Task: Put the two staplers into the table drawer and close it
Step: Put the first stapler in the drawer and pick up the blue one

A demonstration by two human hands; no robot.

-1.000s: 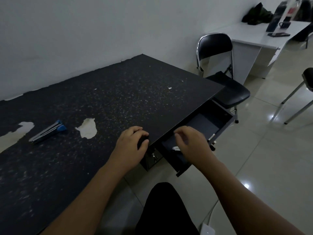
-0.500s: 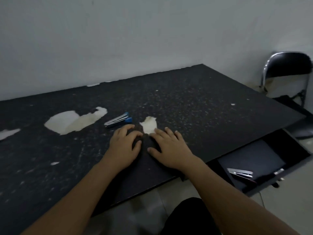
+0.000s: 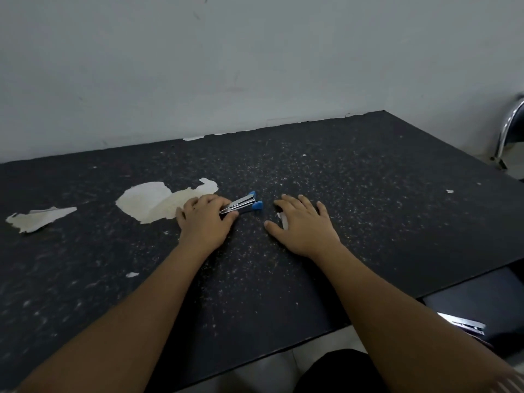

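Observation:
A blue and silver stapler (image 3: 244, 204) lies on the black table (image 3: 368, 211), near its middle. My left hand (image 3: 204, 222) covers the stapler's left end, with the fingers curled around it. My right hand (image 3: 303, 225) rests flat on the tabletop just right of the stapler, fingers spread, holding nothing. At the lower right the table drawer (image 3: 493, 296) stands open. A silver and black stapler (image 3: 465, 326) lies inside it, partly hidden behind my right forearm.
Pale patches of peeled surface (image 3: 158, 201) mark the tabletop left of my hands. A white wall runs behind the table. A chrome chair frame (image 3: 510, 129) shows at the right edge. My dark-clothed lap (image 3: 334, 373) is below the table's front edge.
Both hands moved away from the drawer and forward across the table. My left hand reached the blue stapler and closed on its end. The view swung left.

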